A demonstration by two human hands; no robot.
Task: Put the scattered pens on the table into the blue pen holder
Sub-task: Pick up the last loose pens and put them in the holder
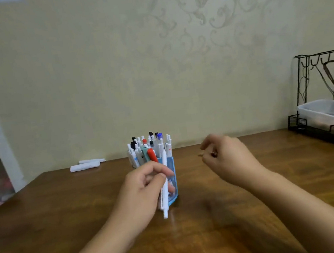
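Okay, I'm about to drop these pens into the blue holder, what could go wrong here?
The blue pen holder is already crowded with upright pens, so the white pen and red pen in your left hand may jam or bounce out. Pushing them in could tip the holder. Your right hand isn't steadying it.

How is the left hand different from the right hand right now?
The left hand grips pens, a white pen and a red one, in front of the blue pen holder; the right hand holds nothing visible, fingers loosely curled, off to the holder's right. Both hover above the table.
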